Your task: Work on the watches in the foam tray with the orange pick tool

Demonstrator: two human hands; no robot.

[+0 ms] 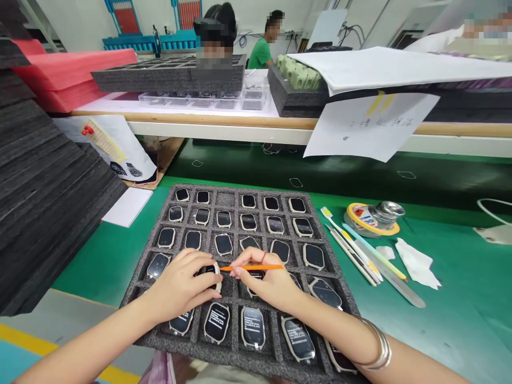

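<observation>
A dark grey foam tray (pixel 224 199) lies in front of me, its compartments holding many square watch bodies without straps. My left hand (pixel 180 285) has its fingers closed around one watch body (pixel 218 278), tilted over its compartment. In my right hand (pixel 264 282) is a thin orange pointed stick (pixel 266 266), pinched between thumb and fingers. The stick's tip meets the side edge of the held watch; whether it presses in cannot be made out. Several watches in the near row, such as one watch (pixel 253 326), show lines of white text on their screens.
Right of the tray lie a toothbrush (pixel 348 240), tweezers (pixel 352 256), a metal ruler (pixel 404 285), white tissue (pixel 418 264) and a tape roll (pixel 370 221) holding a metal-topped bottle. Stacked black foam (pixel 48 186) rises at left. A shelf (pixel 224 124) crosses ahead; people sit beyond it.
</observation>
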